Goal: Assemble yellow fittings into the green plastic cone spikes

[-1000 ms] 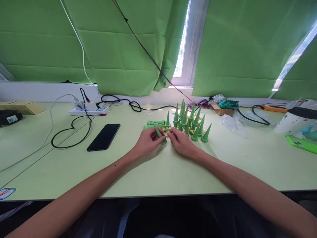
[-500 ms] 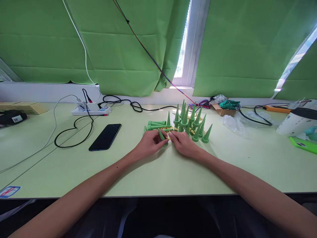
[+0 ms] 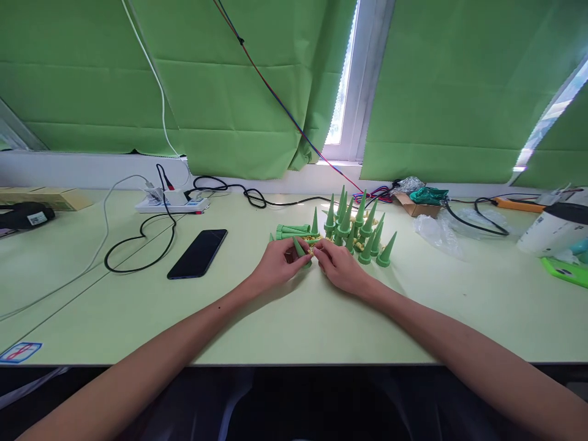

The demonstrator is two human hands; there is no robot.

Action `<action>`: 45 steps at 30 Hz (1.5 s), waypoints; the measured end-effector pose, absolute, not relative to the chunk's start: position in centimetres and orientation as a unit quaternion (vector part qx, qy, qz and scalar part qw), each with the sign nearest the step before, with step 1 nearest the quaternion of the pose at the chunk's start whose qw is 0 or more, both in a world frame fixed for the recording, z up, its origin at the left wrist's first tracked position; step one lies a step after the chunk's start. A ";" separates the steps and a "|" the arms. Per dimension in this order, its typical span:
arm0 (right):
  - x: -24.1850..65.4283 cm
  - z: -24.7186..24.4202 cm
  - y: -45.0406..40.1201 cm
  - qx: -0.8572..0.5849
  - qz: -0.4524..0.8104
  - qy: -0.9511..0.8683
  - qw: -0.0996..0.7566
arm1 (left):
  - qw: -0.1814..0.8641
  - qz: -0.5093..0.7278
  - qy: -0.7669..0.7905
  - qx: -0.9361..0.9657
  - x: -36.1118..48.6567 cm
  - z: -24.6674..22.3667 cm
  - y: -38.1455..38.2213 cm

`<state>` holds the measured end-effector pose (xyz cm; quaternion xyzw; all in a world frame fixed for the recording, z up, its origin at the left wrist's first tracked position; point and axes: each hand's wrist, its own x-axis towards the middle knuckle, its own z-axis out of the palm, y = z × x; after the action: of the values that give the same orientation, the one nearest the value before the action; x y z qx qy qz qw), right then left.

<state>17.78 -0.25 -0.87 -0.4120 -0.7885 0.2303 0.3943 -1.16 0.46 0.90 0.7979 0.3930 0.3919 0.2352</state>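
My left hand [image 3: 279, 263] holds a green cone [image 3: 299, 247] between thumb and fingers, its tip tilted up to the left. Close on the right, my right hand [image 3: 339, 264] has its fingers pinched together near the cone's base; whatever is between them is too small to make out. Several green cones [image 3: 387, 250] stand upright in a cluster behind and right of my right hand. More green cones [image 3: 293, 229] lie on their sides behind my left hand. Small yellowish pieces [image 3: 312, 240] are scattered among the cones.
A black phone [image 3: 197, 253] lies left of my hands. Behind it are a white power strip [image 3: 195, 206] and looping cables. To the right are clear plastic wrap [image 3: 436, 236], a small cardboard box [image 3: 419, 206], a white cup [image 3: 554, 231] and a green phone case [image 3: 565, 271].
The view has shifted slightly. The fingers of my right hand have drawn back and bent a little more beside the cone. My left hand keeps its hold on the cone.
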 end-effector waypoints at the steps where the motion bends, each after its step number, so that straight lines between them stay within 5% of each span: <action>1: 17.8 -0.9 -0.2 -0.413 0.228 -0.789 0.394 | 0.236 0.393 0.393 0.798 -1.2 0.9 0.5; 29: 17.9 -1.2 -0.1 -0.420 0.173 -0.805 0.382 | 0.185 0.386 0.356 0.831 -1.3 0.8 0.3; 45: 18.0 -1.2 0.0 -0.403 0.149 -0.808 0.404 | 0.008 0.385 0.246 0.890 -1.8 -0.1 0.7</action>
<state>18.00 0.03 -1.21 -0.4033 -0.8076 0.1492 0.4035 -1.75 0.74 -0.12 0.8896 0.2459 0.3847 0.0075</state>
